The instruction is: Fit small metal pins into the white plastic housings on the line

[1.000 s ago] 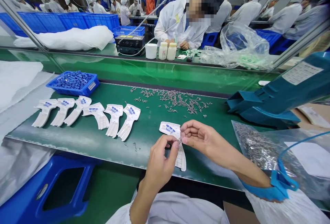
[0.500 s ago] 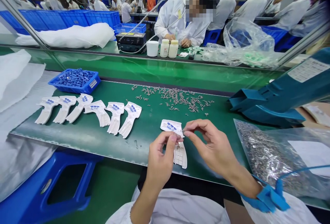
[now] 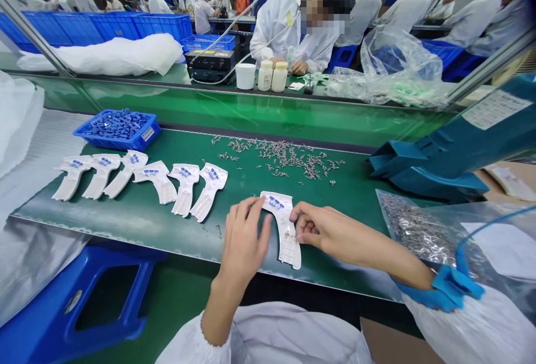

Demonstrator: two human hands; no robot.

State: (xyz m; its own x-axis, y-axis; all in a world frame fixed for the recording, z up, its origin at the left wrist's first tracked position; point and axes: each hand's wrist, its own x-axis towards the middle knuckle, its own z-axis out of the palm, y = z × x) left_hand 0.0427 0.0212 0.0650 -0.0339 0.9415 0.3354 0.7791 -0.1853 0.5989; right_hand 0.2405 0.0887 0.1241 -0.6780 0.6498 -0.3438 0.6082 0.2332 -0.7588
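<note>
- White T-shaped card is lying flat on the green-surfaced table in the head view, its wide top away from the person and its long stem pointing toward them, leaning slightly to the right.
- Left grip is resting open, palm down, with its fingers spread and their tips at the card's upper left edge.
- Right grip is reaching in from the right, its thumb and forefinger narrowly set at the stem's right edge; whether they are pinching the card, I cannot tell.
- Small metal part is sitting on the stem, nearer the right grip than the left.
- Six matching white cards are lying in a row to the left of the hands.
- Loose metal parts are lying scattered on the table, beyond the hands.
- Blue plastic crate is holding a heap of small blue parts.
- Clear plastic bag is holding many metal parts, at the right, just beyond the right forearm.
- Teal chute is jutting over the table's right side.
- Co-worker in a white coat is working across the table, behind two white bottles and a white tub.
</note>
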